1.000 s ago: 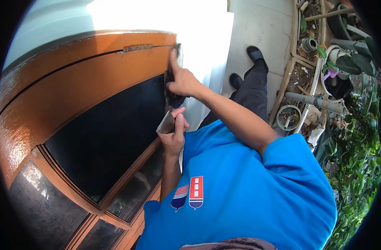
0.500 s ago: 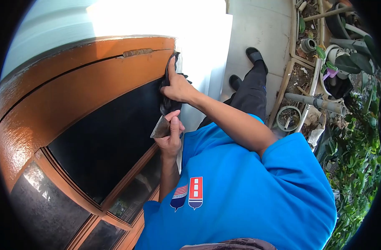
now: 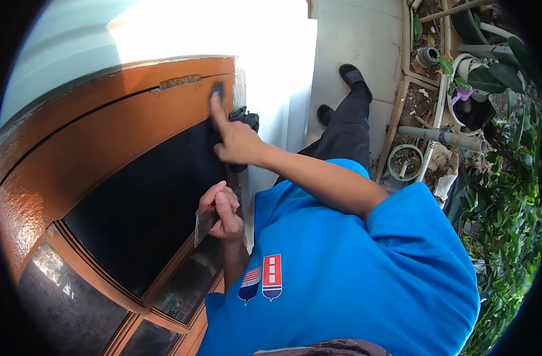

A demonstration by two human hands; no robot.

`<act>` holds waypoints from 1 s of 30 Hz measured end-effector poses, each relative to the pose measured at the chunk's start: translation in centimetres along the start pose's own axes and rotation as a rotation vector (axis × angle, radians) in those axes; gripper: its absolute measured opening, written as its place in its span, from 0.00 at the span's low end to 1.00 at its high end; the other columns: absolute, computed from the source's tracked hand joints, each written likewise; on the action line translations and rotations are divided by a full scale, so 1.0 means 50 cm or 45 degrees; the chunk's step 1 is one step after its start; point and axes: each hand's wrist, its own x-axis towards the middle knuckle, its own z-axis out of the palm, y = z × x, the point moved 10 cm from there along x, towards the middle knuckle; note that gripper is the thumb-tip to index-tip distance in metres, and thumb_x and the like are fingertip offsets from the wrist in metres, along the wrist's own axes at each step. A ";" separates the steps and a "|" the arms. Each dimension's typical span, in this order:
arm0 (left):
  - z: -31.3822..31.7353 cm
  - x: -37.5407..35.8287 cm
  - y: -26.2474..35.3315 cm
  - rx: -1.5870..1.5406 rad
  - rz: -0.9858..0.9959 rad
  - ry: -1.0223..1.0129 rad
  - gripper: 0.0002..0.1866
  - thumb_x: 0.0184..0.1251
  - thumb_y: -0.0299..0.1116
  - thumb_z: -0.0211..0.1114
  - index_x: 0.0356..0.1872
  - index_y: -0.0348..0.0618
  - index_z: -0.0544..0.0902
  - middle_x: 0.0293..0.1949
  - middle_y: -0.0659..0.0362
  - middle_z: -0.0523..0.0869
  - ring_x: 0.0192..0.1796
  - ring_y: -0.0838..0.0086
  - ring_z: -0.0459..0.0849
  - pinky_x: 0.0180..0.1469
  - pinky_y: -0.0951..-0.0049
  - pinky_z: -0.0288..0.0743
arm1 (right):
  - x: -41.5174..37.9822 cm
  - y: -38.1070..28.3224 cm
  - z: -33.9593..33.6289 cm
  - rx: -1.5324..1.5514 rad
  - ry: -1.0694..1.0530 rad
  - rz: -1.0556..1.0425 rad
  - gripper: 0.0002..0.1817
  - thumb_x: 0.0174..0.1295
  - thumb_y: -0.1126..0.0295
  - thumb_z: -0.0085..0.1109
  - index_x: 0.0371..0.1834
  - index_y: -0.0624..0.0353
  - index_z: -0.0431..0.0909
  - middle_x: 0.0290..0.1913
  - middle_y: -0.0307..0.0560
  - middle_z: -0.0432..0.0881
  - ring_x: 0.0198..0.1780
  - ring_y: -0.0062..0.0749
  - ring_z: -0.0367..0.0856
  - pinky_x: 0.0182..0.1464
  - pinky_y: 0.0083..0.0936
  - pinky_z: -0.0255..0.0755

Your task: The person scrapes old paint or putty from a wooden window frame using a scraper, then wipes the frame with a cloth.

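Note:
My right hand reaches across from the right with a bunched black cloth in it. The index finger is stretched out, and a dark, blurred bit of cloth lies under its tip against the orange-brown wooden frame. Below it, my left hand is closed around a scraper with a flat, greyish blade. The blade points down and left, in front of the dark panel; its handle is hidden in the fingers.
A hinge sits in the frame's upper gap. Bright white wall trim runs beside the frame. Planter boxes, a pipe, a round pot and leafy plants line the right side of the tiled walkway.
My right fingertip has moved from the frame's edge left onto its wooden face. My left hand has shifted down and left, and the scraper blade has turned more edge-on.

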 end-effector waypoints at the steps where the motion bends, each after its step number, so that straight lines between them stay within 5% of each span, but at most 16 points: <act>1: 0.001 -0.001 -0.002 -0.023 -0.002 0.013 0.09 0.73 0.23 0.53 0.46 0.30 0.80 0.17 0.62 0.74 0.20 0.83 0.69 0.24 0.83 0.60 | 0.009 0.056 0.004 0.191 0.021 0.137 0.60 0.48 0.72 0.58 0.79 0.56 0.23 0.35 0.65 0.84 0.36 0.56 0.85 0.42 0.39 0.78; 5: 0.016 -0.010 -0.025 0.047 -0.040 -0.053 0.10 0.72 0.22 0.53 0.45 0.29 0.81 0.18 0.62 0.75 0.20 0.83 0.70 0.24 0.82 0.62 | 0.013 0.109 -0.002 0.365 -0.090 0.388 0.60 0.49 0.72 0.56 0.79 0.51 0.21 0.36 0.62 0.85 0.38 0.47 0.85 0.45 0.33 0.76; 9: 0.027 -0.010 -0.028 0.041 -0.053 -0.079 0.10 0.72 0.23 0.54 0.45 0.29 0.82 0.18 0.62 0.75 0.20 0.83 0.71 0.24 0.82 0.64 | 0.072 0.078 -0.080 0.255 0.071 0.227 0.59 0.50 0.74 0.55 0.80 0.48 0.24 0.35 0.61 0.84 0.40 0.40 0.84 0.44 0.28 0.75; 11: 0.028 -0.006 -0.028 0.033 -0.065 -0.090 0.10 0.72 0.23 0.54 0.46 0.30 0.82 0.18 0.62 0.75 0.20 0.83 0.71 0.24 0.82 0.64 | 0.088 0.061 -0.116 0.585 0.045 0.394 0.58 0.49 0.75 0.55 0.81 0.48 0.29 0.35 0.55 0.82 0.37 0.34 0.80 0.42 0.28 0.75; 16: 0.033 -0.013 -0.054 -0.011 -0.124 -0.089 0.10 0.73 0.24 0.55 0.46 0.30 0.82 0.18 0.62 0.75 0.20 0.83 0.71 0.24 0.82 0.64 | 0.055 0.095 -0.070 0.322 -0.003 0.315 0.59 0.47 0.73 0.56 0.81 0.46 0.28 0.45 0.68 0.83 0.50 0.49 0.83 0.53 0.28 0.73; 30: 0.016 -0.035 -0.063 0.024 -0.177 -0.075 0.10 0.73 0.25 0.55 0.46 0.33 0.83 0.18 0.63 0.76 0.20 0.84 0.71 0.24 0.82 0.64 | 0.054 0.072 -0.046 -0.043 -0.011 0.185 0.60 0.51 0.69 0.55 0.75 0.63 0.15 0.43 0.83 0.79 0.49 0.69 0.81 0.55 0.43 0.74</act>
